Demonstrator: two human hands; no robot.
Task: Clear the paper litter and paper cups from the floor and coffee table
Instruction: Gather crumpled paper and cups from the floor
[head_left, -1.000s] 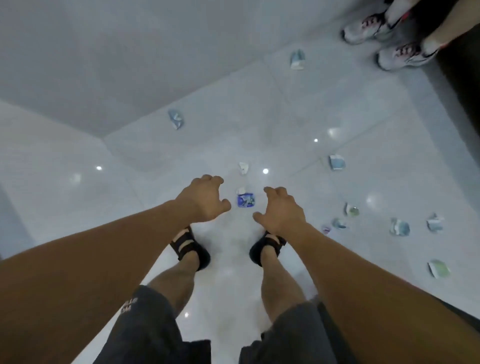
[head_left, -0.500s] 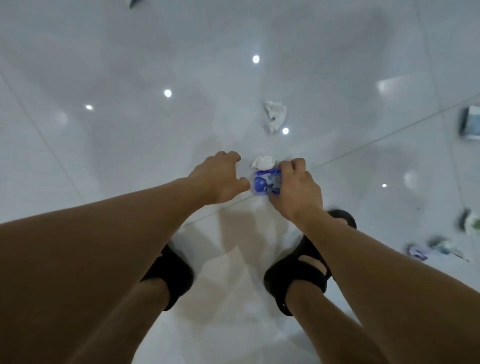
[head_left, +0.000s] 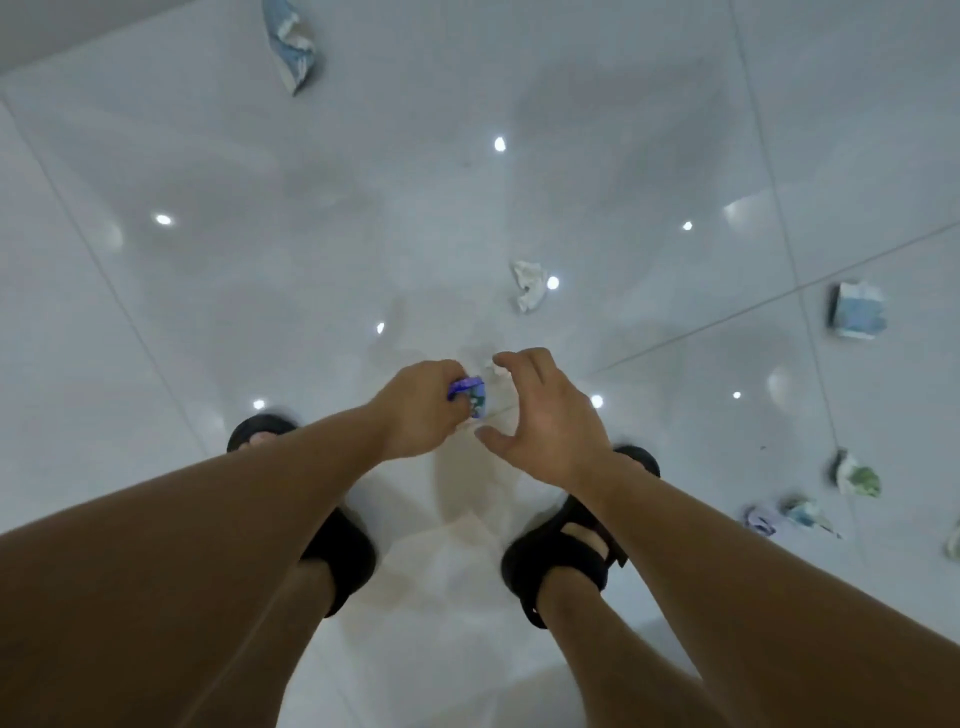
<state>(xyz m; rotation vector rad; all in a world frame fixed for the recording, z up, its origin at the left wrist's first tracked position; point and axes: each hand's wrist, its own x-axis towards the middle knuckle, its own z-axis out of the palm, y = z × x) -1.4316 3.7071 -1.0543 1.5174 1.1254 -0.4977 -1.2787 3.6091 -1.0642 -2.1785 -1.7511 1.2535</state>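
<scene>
The left hand is holding a blue wrapper low over the floor, between the person's two black sandals. Its grip is clamped on the wrapper, fingers curled round it.

The right hand is hovering just beside it. Its grip is apart, with the fingers curved and nothing held. Its forefinger is hanging close over a small white scrap lying on the floor next to the wrapper.

Judgement: the left hand is serving as the carrier so that the right stays free for picking, and the scrap is likely the next pickup.

A crumpled white paper is lying further out on the floor. A blue-and-white wad is lying near the far edge by the wall. Toward the right edge are a pale blue wad, a green-and-white wad and smaller bits.

Judgement: the clearing is at an early stage. No cups, coffee table or bin are showing.
</scene>
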